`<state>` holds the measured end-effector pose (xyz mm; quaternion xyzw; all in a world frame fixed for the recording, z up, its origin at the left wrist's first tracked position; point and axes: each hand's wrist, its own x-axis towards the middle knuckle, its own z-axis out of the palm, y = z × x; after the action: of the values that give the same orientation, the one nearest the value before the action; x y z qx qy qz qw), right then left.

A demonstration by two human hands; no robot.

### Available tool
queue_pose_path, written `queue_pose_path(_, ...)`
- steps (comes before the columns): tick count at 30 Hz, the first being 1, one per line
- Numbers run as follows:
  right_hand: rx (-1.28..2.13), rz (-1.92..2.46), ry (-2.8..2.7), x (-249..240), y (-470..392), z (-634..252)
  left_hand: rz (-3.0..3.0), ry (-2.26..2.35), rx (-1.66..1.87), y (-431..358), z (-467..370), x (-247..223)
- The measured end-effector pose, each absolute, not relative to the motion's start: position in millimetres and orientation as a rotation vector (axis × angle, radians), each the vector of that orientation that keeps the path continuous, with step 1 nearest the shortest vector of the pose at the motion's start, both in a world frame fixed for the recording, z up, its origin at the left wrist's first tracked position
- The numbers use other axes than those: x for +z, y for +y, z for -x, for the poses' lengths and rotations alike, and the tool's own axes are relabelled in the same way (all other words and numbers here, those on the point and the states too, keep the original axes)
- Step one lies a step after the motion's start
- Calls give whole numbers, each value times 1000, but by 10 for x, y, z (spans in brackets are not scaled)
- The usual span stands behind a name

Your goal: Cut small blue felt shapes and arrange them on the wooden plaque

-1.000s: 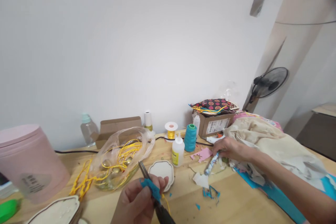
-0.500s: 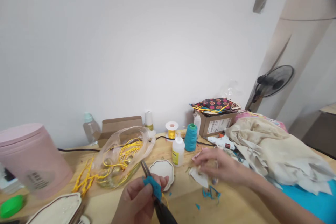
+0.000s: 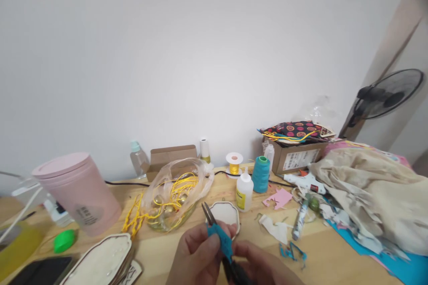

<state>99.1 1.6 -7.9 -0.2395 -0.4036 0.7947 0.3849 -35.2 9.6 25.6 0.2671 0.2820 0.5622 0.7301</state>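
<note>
My left hand is closed around a small blue felt piece. Slim metal blades of a pair of scissors stick up past the felt, and their black handles run down between my hands. My right hand has its fingers closed at the felt's lower right edge; whether it also grips the handles is hidden. Just behind my hands lies a cream plaque with a scalloped dark rim. Blue scraps and a white scrap lie to the right.
A glue bottle, a teal thread cone and a yellow cord spool stand behind. Left are a bag of yellow cords, a pink bin and stacked plaques. Right are a glue gun and cloth.
My right hand has come back from the scraps on the right to the felt in my left hand. The pink scrap it was over now lies uncovered. The view has swung left.
</note>
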Motion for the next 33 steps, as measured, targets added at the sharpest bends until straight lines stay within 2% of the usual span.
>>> queue_pose_path(6, 1523, 635, -1087, -1, 35, -1235, -489, 713, 1346, 216, 442, 206)
queue_pose_path(15, 1052, 1008, -1358, -42, 7, -1291, -772, 926, 1080, 181, 315, 114)
queue_pose_path(25, 1115, 1006, -1371, -83, 34, -1285, -1055, 1046, 912, 134, 210, 132)
queue_pose_path(33, 1223, 998, -1390, -73, 7, -1247, -1008, 1016, 1037, 104, 146, 92)
